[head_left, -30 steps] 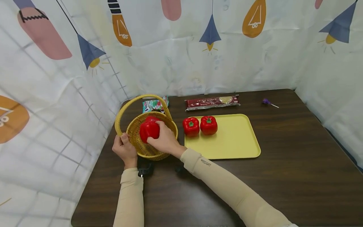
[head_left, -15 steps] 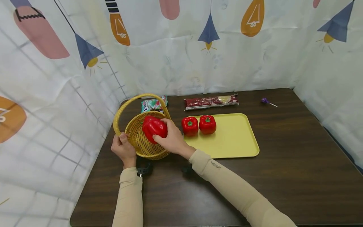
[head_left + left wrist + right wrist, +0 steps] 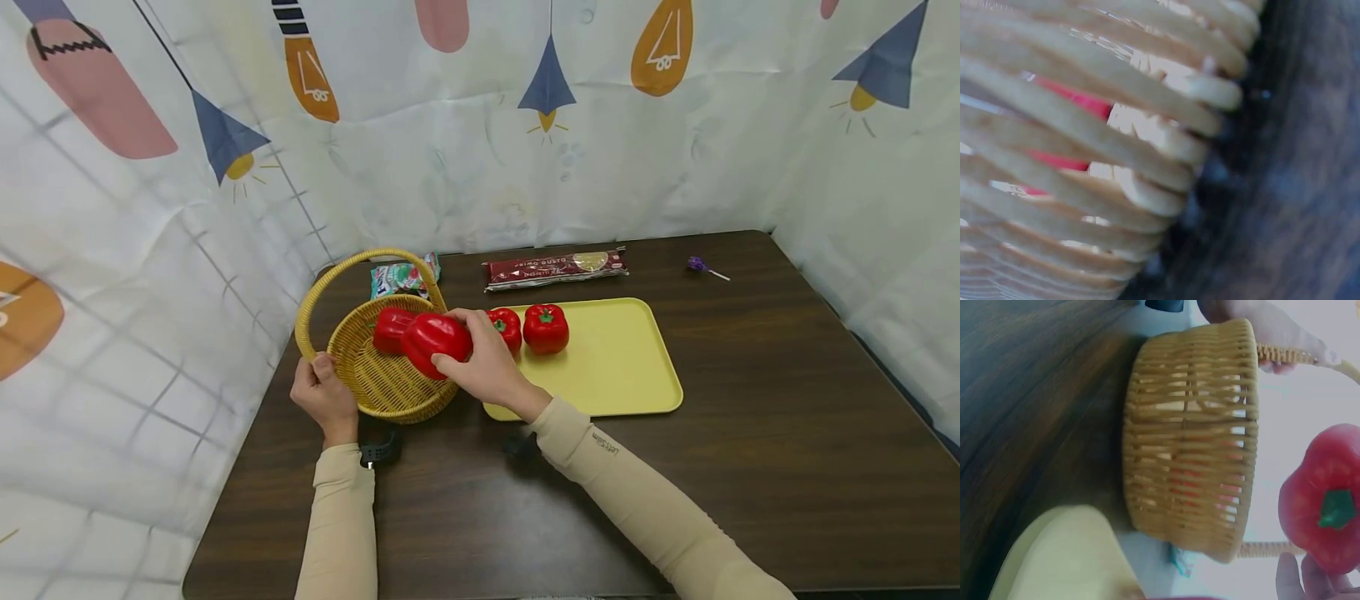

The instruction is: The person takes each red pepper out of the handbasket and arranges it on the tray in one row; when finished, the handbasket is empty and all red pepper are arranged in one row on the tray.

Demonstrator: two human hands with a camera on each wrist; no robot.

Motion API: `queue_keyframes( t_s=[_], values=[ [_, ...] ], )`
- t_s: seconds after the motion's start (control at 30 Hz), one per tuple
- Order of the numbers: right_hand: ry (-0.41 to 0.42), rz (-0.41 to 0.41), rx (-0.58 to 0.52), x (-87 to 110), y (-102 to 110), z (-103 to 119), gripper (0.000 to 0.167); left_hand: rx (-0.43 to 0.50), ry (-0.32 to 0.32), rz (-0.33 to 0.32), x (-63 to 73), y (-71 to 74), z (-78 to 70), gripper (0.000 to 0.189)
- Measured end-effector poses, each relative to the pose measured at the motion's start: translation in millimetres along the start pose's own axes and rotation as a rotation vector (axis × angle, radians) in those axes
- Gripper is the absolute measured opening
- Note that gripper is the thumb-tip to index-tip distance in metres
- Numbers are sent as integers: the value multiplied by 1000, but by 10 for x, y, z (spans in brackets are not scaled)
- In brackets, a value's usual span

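Observation:
In the head view my left hand (image 3: 326,400) grips the foot of the arched handle of a yellow wicker basket (image 3: 408,413). My right hand (image 3: 491,362) pinches a red bell pepper (image 3: 437,343) between thumb and fingers, over the basket's right side. Another red bell pepper (image 3: 390,330) lies inside the basket, partly covered by the held one. Seen from the right wrist, the held pepper (image 3: 1319,500) is above the basket rim, its green stem toward the camera. The left wrist view is filled by the basket's woven wall (image 3: 1085,137), with red showing through the gaps.
Right of the basket is a yellow tray (image 3: 615,358) with two red bell peppers (image 3: 546,330) on its left part. Behind stand a green snack packet (image 3: 397,278) and a maroon packet (image 3: 555,268). A purple lollipop (image 3: 697,264) lies at the back right.
My right hand has lifted the bell pepper from inside the basket and moved it right, uncovering more of the pepper left inside. The left hand keeps its hold on the handle.

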State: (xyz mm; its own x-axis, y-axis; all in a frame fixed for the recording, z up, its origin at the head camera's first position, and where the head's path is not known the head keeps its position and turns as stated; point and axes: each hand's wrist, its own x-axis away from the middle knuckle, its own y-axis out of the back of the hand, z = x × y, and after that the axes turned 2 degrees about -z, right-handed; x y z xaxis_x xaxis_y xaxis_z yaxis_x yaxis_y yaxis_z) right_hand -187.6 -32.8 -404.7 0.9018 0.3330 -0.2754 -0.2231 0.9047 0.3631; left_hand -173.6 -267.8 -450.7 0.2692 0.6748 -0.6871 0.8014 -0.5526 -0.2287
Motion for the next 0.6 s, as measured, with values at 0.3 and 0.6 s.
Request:
queue_keyframes(
  t_s=[0.3, 0.6],
  values=[
    [39, -63, -36, 69, 257, -149, 61, 12, 7, -7, 6, -16, -97, 64],
    [38, -80, -113, 154, 563, -246, 65, 15, 8, -3, 10, -10, -82, 88]
  ],
)
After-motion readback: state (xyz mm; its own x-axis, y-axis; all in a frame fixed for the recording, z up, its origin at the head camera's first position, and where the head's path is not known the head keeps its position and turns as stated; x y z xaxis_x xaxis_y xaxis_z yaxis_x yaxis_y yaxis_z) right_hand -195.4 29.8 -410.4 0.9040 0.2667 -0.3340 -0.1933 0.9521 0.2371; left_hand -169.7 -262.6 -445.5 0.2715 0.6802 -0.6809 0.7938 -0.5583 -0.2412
